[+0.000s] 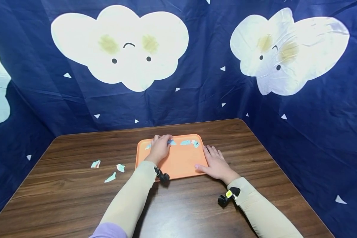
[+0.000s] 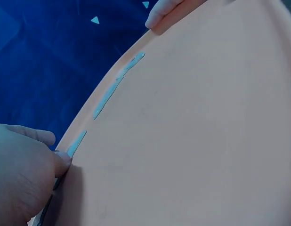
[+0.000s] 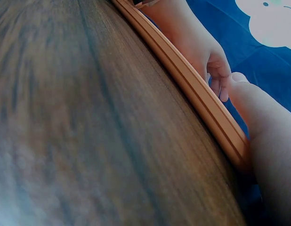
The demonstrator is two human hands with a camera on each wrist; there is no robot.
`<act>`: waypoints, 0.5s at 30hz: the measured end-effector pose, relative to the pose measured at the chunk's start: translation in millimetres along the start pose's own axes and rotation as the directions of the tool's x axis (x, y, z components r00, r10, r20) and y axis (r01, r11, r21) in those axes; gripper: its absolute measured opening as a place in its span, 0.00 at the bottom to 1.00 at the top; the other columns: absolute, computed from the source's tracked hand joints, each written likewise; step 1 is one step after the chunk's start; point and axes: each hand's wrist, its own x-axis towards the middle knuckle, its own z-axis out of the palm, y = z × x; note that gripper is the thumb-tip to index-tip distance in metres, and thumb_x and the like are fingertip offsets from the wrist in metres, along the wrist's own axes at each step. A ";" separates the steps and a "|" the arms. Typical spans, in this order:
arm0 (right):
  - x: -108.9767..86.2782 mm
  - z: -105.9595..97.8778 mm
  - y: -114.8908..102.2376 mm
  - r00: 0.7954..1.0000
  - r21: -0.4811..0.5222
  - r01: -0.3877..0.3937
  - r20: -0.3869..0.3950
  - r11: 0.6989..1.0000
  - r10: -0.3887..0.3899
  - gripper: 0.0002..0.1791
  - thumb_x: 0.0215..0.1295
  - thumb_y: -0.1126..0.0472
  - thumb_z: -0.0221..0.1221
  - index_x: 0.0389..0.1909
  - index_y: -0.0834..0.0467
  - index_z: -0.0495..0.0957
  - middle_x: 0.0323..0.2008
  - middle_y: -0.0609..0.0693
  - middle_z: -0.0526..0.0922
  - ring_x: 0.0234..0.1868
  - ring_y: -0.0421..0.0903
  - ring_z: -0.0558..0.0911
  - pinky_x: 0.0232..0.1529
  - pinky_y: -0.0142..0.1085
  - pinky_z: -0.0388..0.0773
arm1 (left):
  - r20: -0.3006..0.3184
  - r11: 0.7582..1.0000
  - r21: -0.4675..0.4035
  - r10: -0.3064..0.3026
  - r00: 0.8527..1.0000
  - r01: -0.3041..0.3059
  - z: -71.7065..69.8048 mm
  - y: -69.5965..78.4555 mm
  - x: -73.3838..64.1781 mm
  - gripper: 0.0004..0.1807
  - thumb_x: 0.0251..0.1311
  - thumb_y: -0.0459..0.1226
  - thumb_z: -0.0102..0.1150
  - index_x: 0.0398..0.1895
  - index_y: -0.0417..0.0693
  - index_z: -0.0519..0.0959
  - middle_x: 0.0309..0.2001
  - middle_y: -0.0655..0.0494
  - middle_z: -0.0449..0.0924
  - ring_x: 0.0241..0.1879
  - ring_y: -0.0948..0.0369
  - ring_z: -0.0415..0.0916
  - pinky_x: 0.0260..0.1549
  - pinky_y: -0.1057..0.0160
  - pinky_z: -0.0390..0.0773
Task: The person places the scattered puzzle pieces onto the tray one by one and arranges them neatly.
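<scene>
On the bench (image 1: 187, 211), we touch an orange tray (image 1: 182, 162)
Our right hand (image 1: 218, 165) splays straight fingers; our left hand (image 1: 159, 149) bends over a blue scrap (image 2: 76, 144), grip unclear

dark brown wood-grain table (image 1: 62, 198), orange tray (image 1: 182, 163) on it, three pale-blue scraps (image 1: 110, 177) left of the tray

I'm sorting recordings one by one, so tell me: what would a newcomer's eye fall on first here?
Probably the big white clouds, printed upside down on the blue cloth behind the table. Next, the orange tray on the table, with pale blue scraps along its far side, the left hand there and the right hand at its right edge.
</scene>
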 end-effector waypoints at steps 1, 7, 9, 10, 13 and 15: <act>-0.3 -0.3 -0.1 1.000 -0.001 0.000 0.001 1.000 0.000 0.59 0.63 0.22 0.48 0.80 0.61 0.46 0.78 0.64 0.52 0.79 0.62 0.47 0.75 0.59 0.41 | 0.000 1.000 -0.003 0.002 1.000 -0.002 0.1 0.2 0.0 0.20 0.68 0.35 0.62 0.62 0.54 0.77 0.57 0.55 0.81 0.57 0.47 0.65 0.57 0.43 0.59; -0.3 -0.2 -0.7 1.000 0.005 0.005 -0.003 1.000 -0.005 0.59 0.64 0.23 0.48 0.80 0.61 0.46 0.78 0.65 0.52 0.79 0.62 0.48 0.75 0.59 0.41 | 0.001 1.000 -0.008 0.005 1.000 -0.005 -2.2 -0.8 -2.0 0.20 0.68 0.36 0.62 0.62 0.54 0.77 0.57 0.56 0.81 0.57 0.47 0.65 0.57 0.44 0.59; -0.1 0.2 -0.3 1.000 0.004 0.004 -0.002 1.000 -0.003 0.59 0.64 0.23 0.48 0.80 0.61 0.46 0.78 0.65 0.52 0.79 0.62 0.47 0.75 0.59 0.41 | 0.001 0.999 -0.031 0.013 1.000 -0.013 -3.9 -1.2 -2.9 0.20 0.68 0.36 0.62 0.63 0.53 0.76 0.59 0.56 0.80 0.58 0.47 0.64 0.57 0.44 0.58; -0.1 0.4 -0.1 1.000 0.002 0.003 0.000 1.000 -0.003 0.59 0.64 0.23 0.48 0.81 0.60 0.45 0.78 0.64 0.52 0.79 0.62 0.47 0.75 0.59 0.41 | -0.001 0.999 -0.043 0.017 1.000 -0.017 -5.0 -1.7 -3.6 0.21 0.69 0.36 0.62 0.63 0.53 0.76 0.60 0.56 0.79 0.59 0.47 0.64 0.58 0.44 0.58; 0.1 0.8 0.0 1.000 0.005 0.005 0.002 1.000 -0.005 0.59 0.64 0.23 0.48 0.81 0.60 0.45 0.78 0.64 0.51 0.79 0.62 0.47 0.75 0.59 0.40 | -0.018 0.997 -0.070 0.034 0.999 -0.036 -10.8 -3.6 -6.5 0.21 0.69 0.36 0.61 0.64 0.53 0.76 0.62 0.55 0.78 0.60 0.46 0.63 0.59 0.43 0.56; -0.2 0.8 0.0 1.000 0.008 0.004 0.003 1.000 -0.004 0.59 0.63 0.22 0.48 0.81 0.60 0.45 0.78 0.64 0.51 0.79 0.62 0.47 0.75 0.59 0.40 | -0.035 0.996 -0.070 0.044 0.998 -0.046 -16.2 -5.9 -9.5 0.20 0.69 0.36 0.60 0.64 0.53 0.76 0.62 0.55 0.78 0.60 0.46 0.63 0.59 0.43 0.56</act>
